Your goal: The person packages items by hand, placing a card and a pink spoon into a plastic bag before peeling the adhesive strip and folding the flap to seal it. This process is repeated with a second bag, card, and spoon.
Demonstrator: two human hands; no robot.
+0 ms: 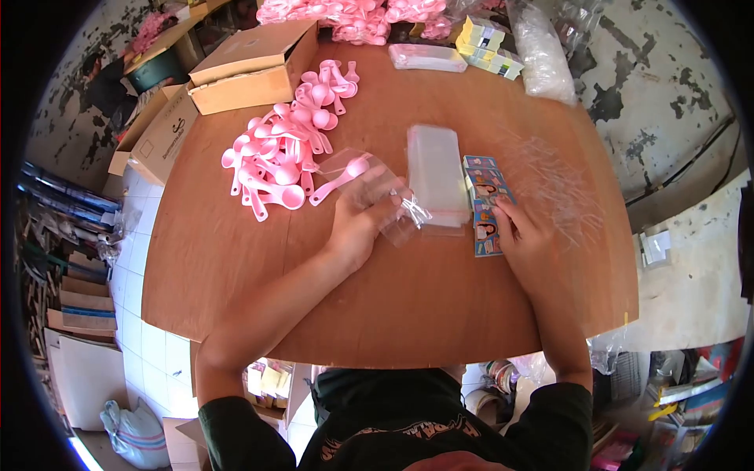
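My left hand (357, 224) pinches a clear plastic bag (402, 228) over the middle of the table. The bag's upper part overlaps a pink measuring spoon (344, 180) in this view. My right hand (522, 231) has its fingers closed at the side of a blue printed card (487, 235), which lies on a small stack of such cards. Between the hands lies a neat stack of clear plastic bags (434, 173). A heap of pink measuring spoons (275, 157) spreads beyond my left hand.
Thin clear plastic strips (561, 188) lie scattered right of the cards. Along the far edge are a cardboard box (251, 67), bagged pink spoons (338, 16), a clear packet (426, 57), yellow-and-white card bundles (487, 47) and a long roll of clear plastic (542, 59).
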